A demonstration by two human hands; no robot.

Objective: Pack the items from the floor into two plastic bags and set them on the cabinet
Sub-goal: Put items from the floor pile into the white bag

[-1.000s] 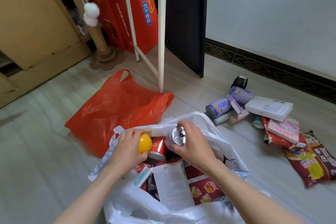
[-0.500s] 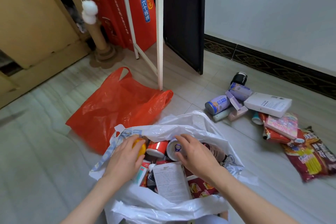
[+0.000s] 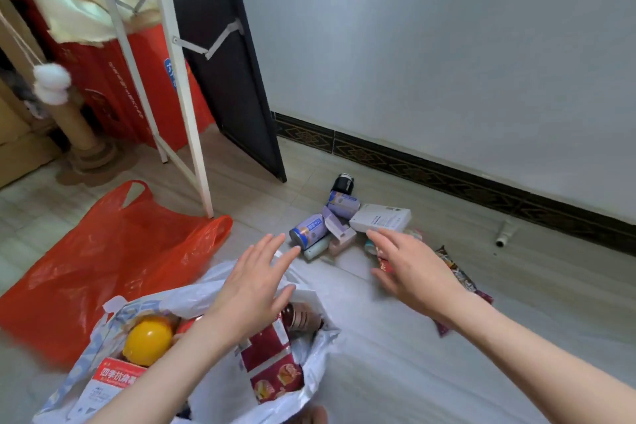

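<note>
Reaching out over the floor, both hands are empty: the left hand point(image 3: 256, 282) hangs above the white plastic bag point(image 3: 311, 351) with fingers straight and spread, and the right hand point(image 3: 411, 268) stretches flat-fingered toward the pile by the wall. That crinkled white bag gapes open near the bottom edge, showing a glossy yellow ball point(image 3: 148, 339) and a dark red snack packet point(image 3: 272, 365). Beside it the red plastic bag point(image 3: 103, 258) lies flat and wrinkled. Loose cans point(image 3: 308, 231), a white box point(image 3: 380, 218) and another snack packet point(image 3: 459, 277), partly hidden by the right forearm, wait ahead.
</note>
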